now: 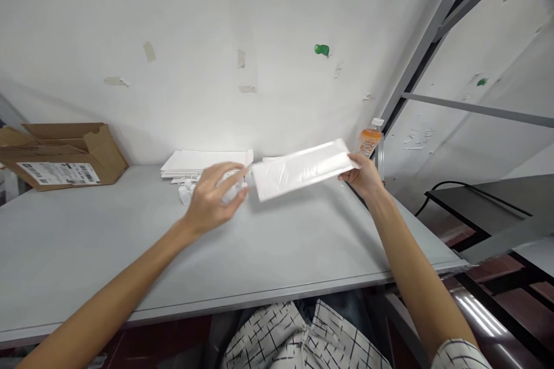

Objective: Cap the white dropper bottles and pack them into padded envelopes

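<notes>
A flat white packet in shiny plastic [303, 168] is held tilted above the table, its right end pinched in my right hand [363, 176]. My left hand [216, 196] hovers just off the packet's left end, thumb and fingers apart, slightly blurred. Behind that hand lies a stack of flat white packets or envelopes [205, 158] against the wall. Small white pieces [186, 191] sit at the stack's front, partly covered by my left hand; their kind is unclear. More white flat material shows behind the held packet, mostly hidden.
An open cardboard box [64, 155] with a label stands at the table's left back. An orange-labelled bottle [370, 137] is at the right back, beside a grey metal frame [415, 69]. The grey table [259, 253] meets a white wall [194, 23] with tape scraps.
</notes>
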Demonstrator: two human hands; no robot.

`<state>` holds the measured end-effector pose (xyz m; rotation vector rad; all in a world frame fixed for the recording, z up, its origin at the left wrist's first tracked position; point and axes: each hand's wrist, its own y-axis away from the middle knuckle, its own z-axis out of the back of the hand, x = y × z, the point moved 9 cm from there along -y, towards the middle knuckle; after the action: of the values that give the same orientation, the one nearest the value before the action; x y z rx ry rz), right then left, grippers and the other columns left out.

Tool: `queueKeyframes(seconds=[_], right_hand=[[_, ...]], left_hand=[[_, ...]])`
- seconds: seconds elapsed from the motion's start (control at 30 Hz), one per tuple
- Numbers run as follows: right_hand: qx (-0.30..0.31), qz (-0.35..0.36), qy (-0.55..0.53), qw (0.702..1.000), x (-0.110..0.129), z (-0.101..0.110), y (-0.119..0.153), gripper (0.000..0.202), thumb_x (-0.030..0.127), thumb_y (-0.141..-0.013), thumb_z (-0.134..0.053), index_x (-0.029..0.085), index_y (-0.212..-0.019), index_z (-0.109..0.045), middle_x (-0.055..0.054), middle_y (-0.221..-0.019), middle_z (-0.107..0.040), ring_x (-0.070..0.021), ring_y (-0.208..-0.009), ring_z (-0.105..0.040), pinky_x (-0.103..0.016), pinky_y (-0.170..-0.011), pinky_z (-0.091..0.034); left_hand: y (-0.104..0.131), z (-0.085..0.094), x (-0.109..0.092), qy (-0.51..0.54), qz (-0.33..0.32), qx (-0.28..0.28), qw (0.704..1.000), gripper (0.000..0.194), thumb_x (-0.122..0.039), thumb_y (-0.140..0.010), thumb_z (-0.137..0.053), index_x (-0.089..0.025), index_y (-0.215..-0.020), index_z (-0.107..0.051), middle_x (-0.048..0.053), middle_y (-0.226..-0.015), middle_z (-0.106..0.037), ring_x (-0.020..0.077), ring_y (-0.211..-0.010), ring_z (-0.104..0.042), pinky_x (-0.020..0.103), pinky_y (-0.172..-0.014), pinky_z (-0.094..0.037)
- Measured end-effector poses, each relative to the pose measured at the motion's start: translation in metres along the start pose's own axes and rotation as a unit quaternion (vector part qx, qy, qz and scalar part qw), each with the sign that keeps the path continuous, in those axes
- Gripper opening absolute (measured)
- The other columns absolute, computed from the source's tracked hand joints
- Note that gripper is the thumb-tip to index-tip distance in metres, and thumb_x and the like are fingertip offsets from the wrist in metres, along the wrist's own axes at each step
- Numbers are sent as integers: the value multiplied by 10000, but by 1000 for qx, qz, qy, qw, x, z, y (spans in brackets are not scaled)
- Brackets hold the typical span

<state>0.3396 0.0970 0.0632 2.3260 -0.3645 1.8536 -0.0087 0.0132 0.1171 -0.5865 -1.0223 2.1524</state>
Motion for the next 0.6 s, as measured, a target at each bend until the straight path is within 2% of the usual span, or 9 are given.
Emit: queueKeyframes(seconds=[0.07, 0.17, 0.23, 0.27, 0.33, 0.4, 0.47, 0.53, 0.6], right_hand=[[-41, 22, -27, 999, 9, 10, -15, 142, 194, -859, -440, 197, -852, -582, -54, -703, -683, -180, -585, -643, -281, -475, -518], [-87, 24, -24, 996, 6, 11, -36, 102, 216, -902, -442, 220, -940, -536, -39, -765, -687, -187, -663, -693, -282, -536, -555], [-96, -2, 1, 995, -7, 2, -48, 71, 253, -922, -469, 210, -965, -504, -38, -772, -669, -183, -654, -703, -284, -557, -570], [-94, -16, 10, 995, -15, -5, -54, 86, 269, -928, -483, 198, -973, -497, -42, -766, -658, -185, -647, -707, -287, -567, -576], [-86, -36, 17, 996, -30, -18, -63, 133, 296, -950, -475, 170, -988, -491, -52, -744, -642, -188, -646, -715, -292, -596, -589], [-82, -49, 14, 995, -42, -27, -68, 210, 339, -986, -417, 144, -1013, -489, -71, -733, -643, -192, -674, -723, -296, -624, -597], [-73, -63, 56, 994, -52, -30, -69, 331, 390, -1019, -304, 122, -1031, -498, -98, -726, -654, -198, -706, -728, -302, -622, -599], [-54, -78, 139, 986, -60, -29, -67, 407, 412, -1021, -265, 104, -999, -531, -122, -700, -663, -208, -690, -723, -312, -587, -589], [-37, -82, 223, 971, -65, -28, -62, 389, 416, -997, -351, 103, -919, -570, -128, -659, -666, -209, -609, -699, -312, -536, -561]], left_hand=[[-16, 15, 36, -43, 58, 5, 997, 295, -351, -939, -484, -235, -1145, -660, 79, -1169, -663, 259, -1130, -590, 442, -1004, -443], [-35, 21, 110, -89, 145, 93, 981, 373, -404, -912, -434, -238, -1148, -670, 56, -1207, -661, 274, -1153, -574, 419, -1000, -436], [-34, 8, 163, -91, 197, 220, 951, 437, -418, -855, -455, -266, -1216, -648, 32, -1302, -625, 285, -1170, -569, 396, -983, -443], [-28, -2, 186, -76, 221, 293, 927, 495, -437, -820, -478, -278, -1266, -624, 25, -1358, -592, 294, -1202, -555, 375, -975, -449], [-12, -18, 221, -62, 252, 412, 873, 662, -474, -736, -552, -298, -1374, -544, 36, -1475, -491, 323, -1282, -501, 363, -958, -459], [-2, -27, 242, -61, 265, 467, 842, 799, -504, -685, -600, -327, -1450, -453, 36, -1551, -390, 340, -1349, -438, 373, -983, -447], [5, -34, 254, -73, 272, 490, 825, 875, -547, -659, -625, -333, -1479, -409, 44, -1580, -336, 354, -1377, -401, 395, -1011, -429], [8, -41, 261, -88, 275, 496, 819, 905, -601, -646, -626, -316, -1479, -415, 60, -1578, -337, 365, -1378, -395, 412, -1031, -412], [11, -49, 264, -83, 268, 493, 823, 898, -650, -661, -595, -287, -1468, -442, 80, -1561, -368, 362, -1369, -407, 415, -1047, -396]])
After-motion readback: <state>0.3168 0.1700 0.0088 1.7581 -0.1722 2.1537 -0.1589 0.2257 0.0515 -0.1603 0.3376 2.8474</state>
